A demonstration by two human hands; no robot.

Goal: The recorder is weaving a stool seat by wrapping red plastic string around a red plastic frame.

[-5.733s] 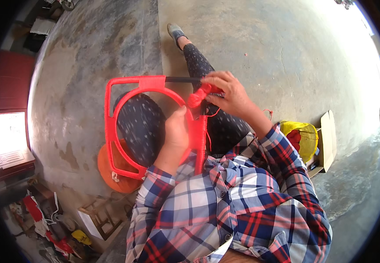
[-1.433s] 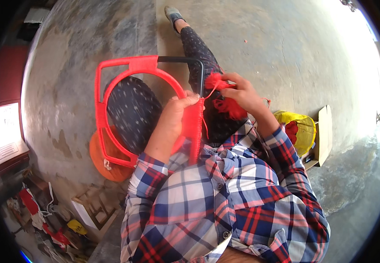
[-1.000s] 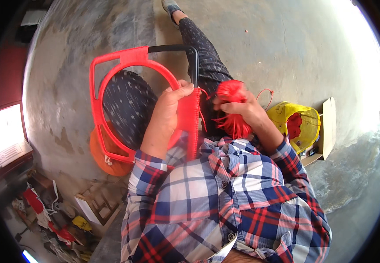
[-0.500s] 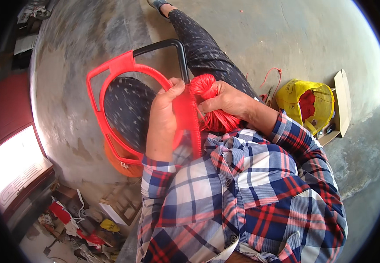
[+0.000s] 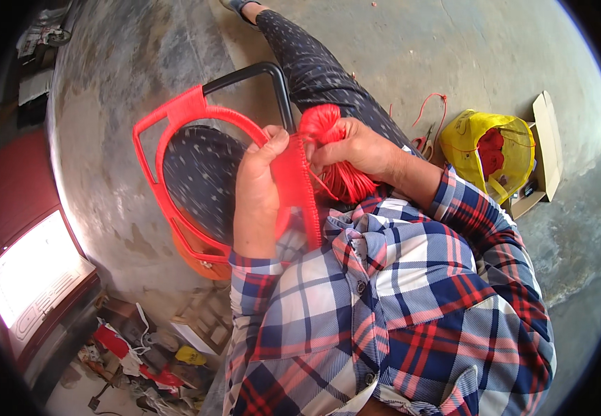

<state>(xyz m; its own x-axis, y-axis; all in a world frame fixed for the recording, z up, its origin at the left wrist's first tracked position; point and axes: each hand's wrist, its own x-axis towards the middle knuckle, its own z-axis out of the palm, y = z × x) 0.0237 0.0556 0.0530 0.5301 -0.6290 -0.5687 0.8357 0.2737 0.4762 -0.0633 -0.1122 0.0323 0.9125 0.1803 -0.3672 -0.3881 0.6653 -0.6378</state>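
Note:
A frame of bent bar with a ring in it [image 5: 176, 112] rests over my lap, most of it wrapped in red cord. One corner of bar [image 5: 245, 71] shows bare and black. My left hand [image 5: 257, 184] grips the wrapped frame, thumb on top, by the dense red band [image 5: 292, 177] with its ridged edge. Close on the right of that edge, my right hand [image 5: 356, 149] is closed around a bundle of red cord [image 5: 345, 182], whose loops stick out above and below the fingers. Where the cord's working end meets the band is blurred.
Scissors [image 5: 424, 143] and a loose red strand [image 5: 433, 98] lie on the floor to the right. Beside them are a yellow bag [image 5: 458, 142] with red material inside and an opened cardboard box [image 5: 549, 139]. Assorted clutter [image 5: 141, 347] sits at the lower left.
My right hand stays by the band, its fingers and the cord bundle turned slightly. The frame sits a little farther left in the picture; my left hand keeps its grip.

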